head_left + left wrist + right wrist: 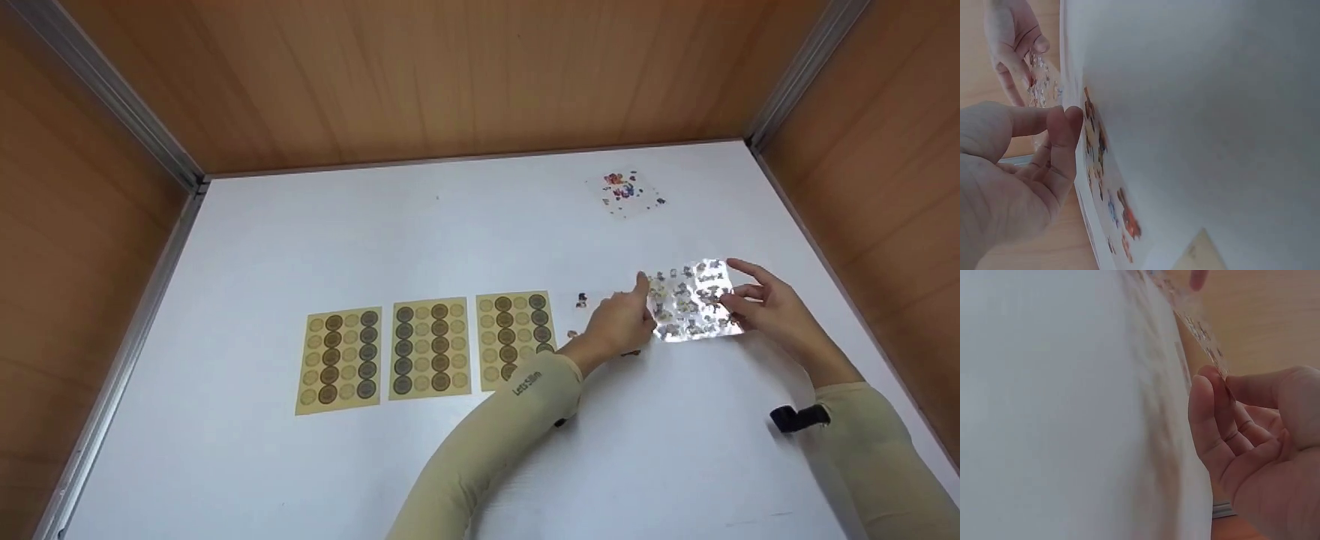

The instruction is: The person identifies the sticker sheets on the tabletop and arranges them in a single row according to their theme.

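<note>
Both hands hold a shiny foil sticker sheet [694, 301] just above the white table [450, 225], right of centre. My left hand [643, 296] pinches its left edge between thumb and fingers. My right hand [731, 296] pinches the right edge. The right wrist view shows the thumb and fingers of the right hand [1216, 377] closed on the thin sheet [1199, 326]. In the left wrist view the left hand [1067, 115] has its thumb tip against a fingertip, with the foil sheet [1044, 84] behind it. A clear sheet of small colourful stickers [1100, 169] lies under that hand.
Three tan sheets of round stickers [429, 346] lie side by side left of the hands. Another clear sheet with small colourful stickers [624, 189] lies at the back right. Wooden walls [450, 67] with metal corner rails enclose the table. A black strap [799, 418] sits on the right wrist.
</note>
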{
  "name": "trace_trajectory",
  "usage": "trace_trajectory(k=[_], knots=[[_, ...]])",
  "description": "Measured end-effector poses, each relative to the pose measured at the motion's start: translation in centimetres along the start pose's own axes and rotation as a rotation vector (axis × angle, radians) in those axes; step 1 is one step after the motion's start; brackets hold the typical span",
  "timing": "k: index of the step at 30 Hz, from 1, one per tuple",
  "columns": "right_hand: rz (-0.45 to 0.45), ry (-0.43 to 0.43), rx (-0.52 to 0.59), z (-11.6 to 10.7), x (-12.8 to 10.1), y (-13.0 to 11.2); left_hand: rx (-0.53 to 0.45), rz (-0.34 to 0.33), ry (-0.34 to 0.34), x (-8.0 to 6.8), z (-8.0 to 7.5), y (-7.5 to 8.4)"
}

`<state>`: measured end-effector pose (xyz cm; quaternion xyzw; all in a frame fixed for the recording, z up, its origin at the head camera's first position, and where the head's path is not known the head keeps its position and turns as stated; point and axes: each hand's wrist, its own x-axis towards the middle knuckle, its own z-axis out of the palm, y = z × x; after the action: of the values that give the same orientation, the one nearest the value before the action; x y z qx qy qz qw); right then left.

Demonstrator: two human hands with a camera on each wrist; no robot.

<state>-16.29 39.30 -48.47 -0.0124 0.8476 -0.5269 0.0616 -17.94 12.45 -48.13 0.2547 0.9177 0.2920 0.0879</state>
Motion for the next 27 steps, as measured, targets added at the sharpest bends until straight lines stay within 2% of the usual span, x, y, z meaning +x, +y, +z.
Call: trace_trajectory(k=[4, 7, 11, 15, 22, 27], knots=[[0.018, -0.023, -0.061, 0.27, 0.04, 0.70, 0.064, 0.009, -0.031, 0.13, 0.37, 0.01], [0.014, -0.050, -0.069, 0.39, 0.04, 0.90, 0.100, 0.023, -0.086, 0.31, 0.50, -0.03], [-0.005, -0.083, -0.086, 0.51, -0.07, 0.94, 0.113, 0.009, -0.164, 0.68, 0.62, 0.05], [-0.023, -0.094, -0.184, 0.61, -0.17, 0.70, 0.119, -0.021, -0.194, 0.85, 0.59, 0.13], [-0.129, -0.093, -0.464, 0.71, -0.45, 0.11, 0.143, -0.040, -0.199, 0.55, 0.67, 0.40], [-0.184, -0.140, -0.568, 0.89, -0.59, -0.02, 0.148, -0.070, -0.204, 0.27, 0.76, 0.83]])
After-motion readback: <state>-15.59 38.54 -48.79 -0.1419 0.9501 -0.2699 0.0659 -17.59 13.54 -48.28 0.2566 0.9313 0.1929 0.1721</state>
